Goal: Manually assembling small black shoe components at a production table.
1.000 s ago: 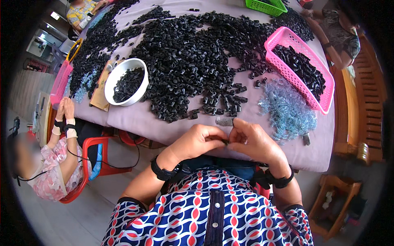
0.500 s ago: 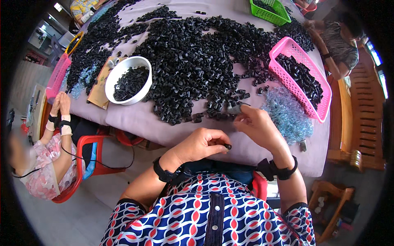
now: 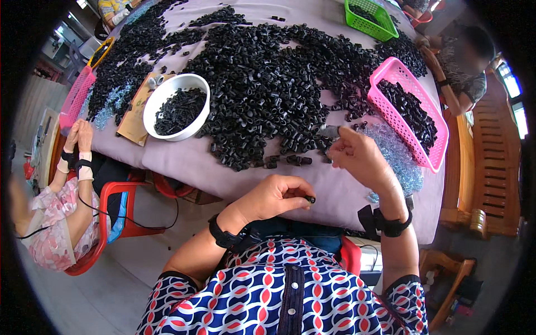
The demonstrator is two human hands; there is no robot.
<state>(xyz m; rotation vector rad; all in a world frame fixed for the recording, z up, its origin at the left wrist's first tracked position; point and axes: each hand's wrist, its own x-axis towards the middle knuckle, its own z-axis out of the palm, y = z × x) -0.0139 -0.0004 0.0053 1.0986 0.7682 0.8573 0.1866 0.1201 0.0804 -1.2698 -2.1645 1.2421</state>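
Right hand (image 3: 362,159) moved toward pile (image 3: 257,89), grip unclear, black piece (image 3: 310,199) pinched between left fingers (image 3: 295,183)

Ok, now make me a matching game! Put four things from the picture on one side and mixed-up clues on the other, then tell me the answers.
Things
1. White bowl
2. Left hand
3. Green basket
4. Clear bluish pieces

Clues
A. Pinching a small dark piece
B. Heaped by the right-hand pink basket
C. Right by the brown card
D. Toward the table's far side

Pairs: 1-C, 2-A, 3-D, 4-B
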